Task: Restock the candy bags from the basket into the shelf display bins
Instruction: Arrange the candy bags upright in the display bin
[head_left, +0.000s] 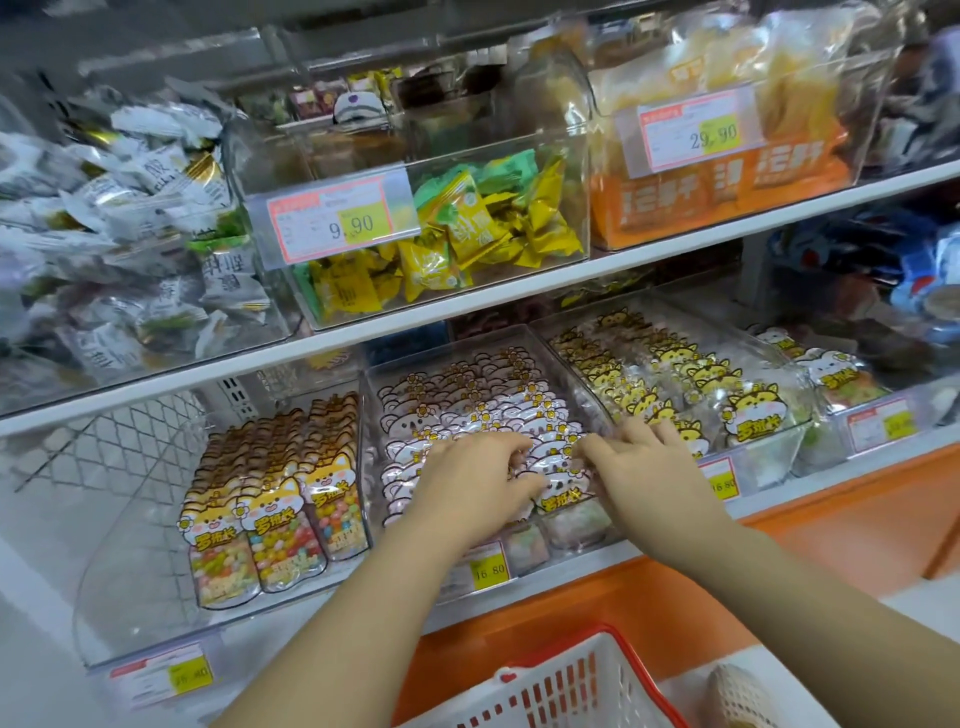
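Left hand (478, 486) and right hand (647, 462) both pinch the front pink bag (563, 501). Risk: forcing it down buckles the packed row (467, 400) beyond the fingertips, spilling bags over the bin (447, 347) lip.

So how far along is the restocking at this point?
Done: orange bags, pink bags and yellow bags stand in dense rows. In hand: left hand and right hand grip the front pink bags. Left: unclear; only part of the basket shows, no bags visible.
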